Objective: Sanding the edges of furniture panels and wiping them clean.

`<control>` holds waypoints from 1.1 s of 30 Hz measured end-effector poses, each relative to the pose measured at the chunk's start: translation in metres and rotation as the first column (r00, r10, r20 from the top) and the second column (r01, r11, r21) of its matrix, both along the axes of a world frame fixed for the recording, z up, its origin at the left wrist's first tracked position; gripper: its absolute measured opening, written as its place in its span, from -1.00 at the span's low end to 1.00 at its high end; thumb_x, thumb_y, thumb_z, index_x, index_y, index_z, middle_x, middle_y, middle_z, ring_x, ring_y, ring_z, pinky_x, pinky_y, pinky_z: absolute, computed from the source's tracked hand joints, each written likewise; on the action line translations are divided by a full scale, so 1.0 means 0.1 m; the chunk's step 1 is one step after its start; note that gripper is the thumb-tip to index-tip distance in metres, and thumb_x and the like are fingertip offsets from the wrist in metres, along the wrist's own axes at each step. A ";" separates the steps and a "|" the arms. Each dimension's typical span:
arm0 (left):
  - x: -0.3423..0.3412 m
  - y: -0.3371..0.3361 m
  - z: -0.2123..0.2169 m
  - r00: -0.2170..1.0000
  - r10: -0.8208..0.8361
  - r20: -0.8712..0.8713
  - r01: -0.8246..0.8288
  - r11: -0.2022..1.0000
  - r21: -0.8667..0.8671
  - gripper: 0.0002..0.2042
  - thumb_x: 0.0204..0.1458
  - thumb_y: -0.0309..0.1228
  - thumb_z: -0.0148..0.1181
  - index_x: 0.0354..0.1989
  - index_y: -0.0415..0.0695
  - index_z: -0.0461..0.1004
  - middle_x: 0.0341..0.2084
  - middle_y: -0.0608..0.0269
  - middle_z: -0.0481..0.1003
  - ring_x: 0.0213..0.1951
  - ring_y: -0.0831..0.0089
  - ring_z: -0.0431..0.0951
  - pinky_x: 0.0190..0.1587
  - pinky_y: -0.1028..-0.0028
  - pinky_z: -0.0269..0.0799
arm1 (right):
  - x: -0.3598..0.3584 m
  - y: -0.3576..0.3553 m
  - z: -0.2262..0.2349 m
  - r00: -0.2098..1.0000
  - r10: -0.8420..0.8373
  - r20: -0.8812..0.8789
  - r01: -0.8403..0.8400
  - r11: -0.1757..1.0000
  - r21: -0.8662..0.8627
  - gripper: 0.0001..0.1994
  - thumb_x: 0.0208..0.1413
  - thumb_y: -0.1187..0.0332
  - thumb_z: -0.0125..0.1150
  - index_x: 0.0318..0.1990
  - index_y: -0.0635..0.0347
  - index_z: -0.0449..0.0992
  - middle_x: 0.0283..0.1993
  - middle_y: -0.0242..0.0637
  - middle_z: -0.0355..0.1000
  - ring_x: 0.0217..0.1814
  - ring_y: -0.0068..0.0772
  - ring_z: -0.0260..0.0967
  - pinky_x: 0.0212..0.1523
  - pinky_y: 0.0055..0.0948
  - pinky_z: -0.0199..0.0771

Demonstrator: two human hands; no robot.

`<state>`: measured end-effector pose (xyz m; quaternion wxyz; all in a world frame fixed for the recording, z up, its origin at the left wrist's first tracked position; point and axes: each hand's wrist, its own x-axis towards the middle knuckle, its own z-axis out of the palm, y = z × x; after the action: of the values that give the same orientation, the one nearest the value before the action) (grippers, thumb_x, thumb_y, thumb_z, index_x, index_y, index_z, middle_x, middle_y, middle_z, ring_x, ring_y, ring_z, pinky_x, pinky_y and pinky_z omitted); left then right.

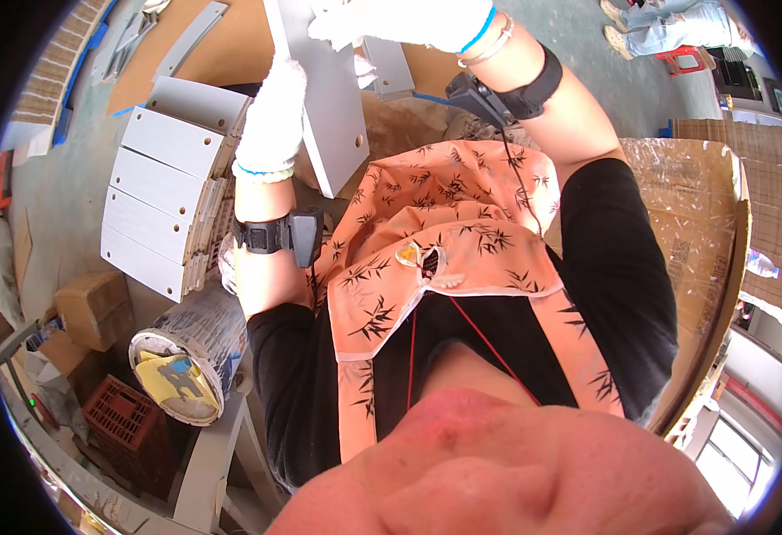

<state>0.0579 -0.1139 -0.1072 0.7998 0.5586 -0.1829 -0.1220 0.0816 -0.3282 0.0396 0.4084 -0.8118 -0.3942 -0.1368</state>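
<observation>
A light grey panel (330,116) with a small hole near its lower corner stands tilted in front of me. My left hand (277,111), in a white glove, is closed at the panel's left edge; its fingertips are partly hidden. My right hand (400,20), also in a white glove, reaches across the panel's upper part and touches its face. Glare washes out that glove and the frame's top edge cuts it off, so its fingers are unclear. Left of my left forearm lies a stack of similar grey panels (146,201), each with a hole near one end.
More grey pieces (190,40) lie on a brown board beyond the stack. A paint-smeared bucket (137,352) and a red-brown plastic crate (125,412) are at the lower left, near a cardboard box (93,308). Large cardboard (694,232) rises at my right. Another person's legs (676,31) show far right.
</observation>
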 end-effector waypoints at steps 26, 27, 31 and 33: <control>-0.19 0.01 0.21 0.986 0.116 0.117 -0.149 0.931 0.332 -0.45 0.21 -0.40 0.06 0.35 -0.31 0.14 -0.26 0.21 0.56 -0.30 0.53 0.52 -0.19 0.52 0.49 | 0.02 -0.09 -0.09 0.967 -0.119 0.224 0.144 0.985 -0.096 -0.16 0.02 0.31 0.30 0.43 0.34 0.00 0.14 0.15 0.30 0.14 0.03 0.38 0.15 -0.11 0.42; -0.20 0.01 0.21 0.989 0.093 0.117 -0.126 0.940 0.317 -0.45 0.20 -0.41 0.07 0.35 -0.30 0.14 -0.24 0.20 0.56 -0.28 0.51 0.52 -0.19 0.51 0.49 | -0.11 -0.06 0.18 0.893 0.014 -0.449 0.035 0.994 0.102 -0.16 0.04 0.43 0.29 0.45 0.30 -0.04 -0.09 -0.11 0.43 -0.21 -0.36 0.51 -0.16 -0.36 0.58; -0.16 0.00 0.30 0.976 -0.004 0.219 -0.117 0.837 0.535 -0.44 0.16 -0.42 0.13 0.34 -0.30 0.18 -0.22 0.21 0.54 -0.25 0.48 0.50 -0.18 0.47 0.48 | -0.03 -0.06 0.00 0.842 0.239 -0.484 -0.013 0.905 0.425 -0.25 0.04 0.48 0.37 0.35 0.33 0.09 -0.29 -0.32 0.43 -0.43 -0.59 0.42 -0.37 -0.53 0.56; -0.12 -0.03 0.18 0.971 0.008 0.239 -0.115 0.892 0.437 -0.42 0.15 -0.43 0.15 0.34 -0.29 0.18 -0.21 0.21 0.54 -0.24 0.47 0.50 -0.16 0.46 0.49 | -0.03 -0.04 0.06 0.843 0.219 -0.492 -0.021 0.927 0.376 -0.22 0.05 0.45 0.38 0.39 0.33 0.06 -0.29 -0.31 0.43 -0.42 -0.60 0.43 -0.36 -0.54 0.55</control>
<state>0.0462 -0.1166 -0.0894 0.6265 0.7433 -0.2238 -0.0694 0.0781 -0.3317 0.0460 0.6481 -0.7038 -0.2872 0.0474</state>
